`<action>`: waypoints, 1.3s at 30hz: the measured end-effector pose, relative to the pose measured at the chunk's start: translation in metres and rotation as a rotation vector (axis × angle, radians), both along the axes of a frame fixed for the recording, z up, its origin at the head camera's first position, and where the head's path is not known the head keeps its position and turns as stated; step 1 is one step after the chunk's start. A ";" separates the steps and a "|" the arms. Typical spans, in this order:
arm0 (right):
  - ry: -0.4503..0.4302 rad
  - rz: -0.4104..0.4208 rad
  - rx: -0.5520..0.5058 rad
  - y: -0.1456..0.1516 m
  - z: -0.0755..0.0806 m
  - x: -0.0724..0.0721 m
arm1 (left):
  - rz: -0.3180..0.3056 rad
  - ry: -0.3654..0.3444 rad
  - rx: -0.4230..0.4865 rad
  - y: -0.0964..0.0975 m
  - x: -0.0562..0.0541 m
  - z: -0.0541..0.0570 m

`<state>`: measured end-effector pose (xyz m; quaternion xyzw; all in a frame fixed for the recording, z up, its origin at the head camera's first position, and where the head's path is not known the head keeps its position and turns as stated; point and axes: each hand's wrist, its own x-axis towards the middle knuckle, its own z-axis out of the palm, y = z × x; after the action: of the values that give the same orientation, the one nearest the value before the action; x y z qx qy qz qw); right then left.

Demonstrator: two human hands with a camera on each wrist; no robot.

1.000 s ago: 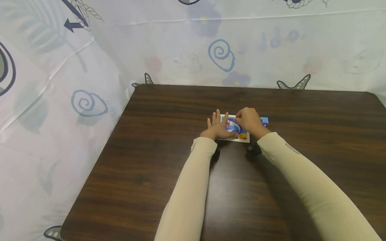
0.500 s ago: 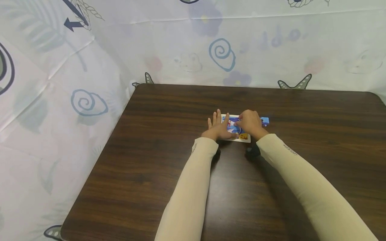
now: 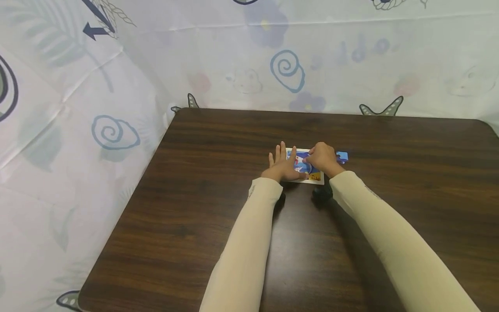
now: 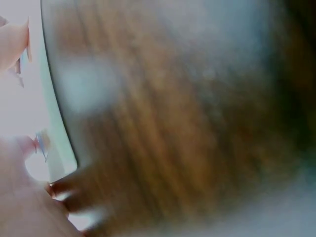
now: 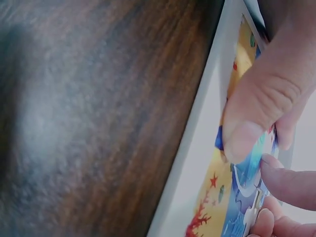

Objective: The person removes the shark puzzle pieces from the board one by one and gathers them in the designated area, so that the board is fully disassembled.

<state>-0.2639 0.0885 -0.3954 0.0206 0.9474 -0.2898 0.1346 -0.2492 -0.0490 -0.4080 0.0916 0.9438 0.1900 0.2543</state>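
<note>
A jigsaw puzzle board [image 3: 315, 177] with a white frame and a blue-and-yellow sea picture lies flat on the dark wooden table. My left hand [image 3: 283, 168] rests on its left part, fingers spread and straight; in the right wrist view the left thumb [image 5: 247, 133] presses on the picture near the front rim. Over the board's right part my right hand [image 3: 323, 157] has curled fingers. Its fingertips [image 5: 286, 185] pinch a blue puzzle piece [image 5: 254, 197] at the picture, mostly covered by the fingers. The left wrist view is overexposed, showing the white frame [image 4: 58, 133] beside the left hand [image 4: 24, 197].
One loose blue puzzle piece [image 3: 342, 157] lies on the table [image 3: 187, 195] just right of the right hand. Black wrist devices [image 3: 322, 194] sit under the cuffs. A patterned white cloth [image 3: 234, 56] hangs behind and left of the table.
My right hand has come slightly down and toward the board, its fingertips lower on the picture. The left hand keeps its place, and the loose piece lies where it was.
</note>
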 end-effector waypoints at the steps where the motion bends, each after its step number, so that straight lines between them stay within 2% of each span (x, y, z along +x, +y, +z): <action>1: 0.000 -0.004 -0.005 0.000 0.000 0.000 | -0.001 0.009 0.006 -0.001 0.001 0.001; 6: 0.015 -0.015 -0.021 -0.001 -0.001 0.001 | -0.009 0.023 0.012 -0.002 0.002 0.002; 13: 0.075 0.002 -0.041 0.000 -0.004 0.000 | -0.017 0.002 0.006 -0.003 0.002 0.002; 22: 0.164 -0.033 -0.169 0.002 -0.008 -0.001 | -0.014 0.002 -0.001 -0.003 0.005 0.006; 29: 0.252 -0.068 -0.219 0.011 -0.002 -0.001 | -0.024 0.011 -0.002 -0.002 0.004 0.007; 34: 0.246 -0.116 -0.287 0.023 -0.002 -0.003 | -0.013 0.014 0.002 -0.002 0.004 0.006; 39: 0.240 -0.141 -0.332 0.038 -0.001 -0.004 | 0.000 -0.014 -0.004 -0.001 0.000 0.001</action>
<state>-0.2683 0.1265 -0.3963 0.0296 0.8920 -0.4510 0.0019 -0.2494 -0.0502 -0.4069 0.0895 0.9425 0.1886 0.2611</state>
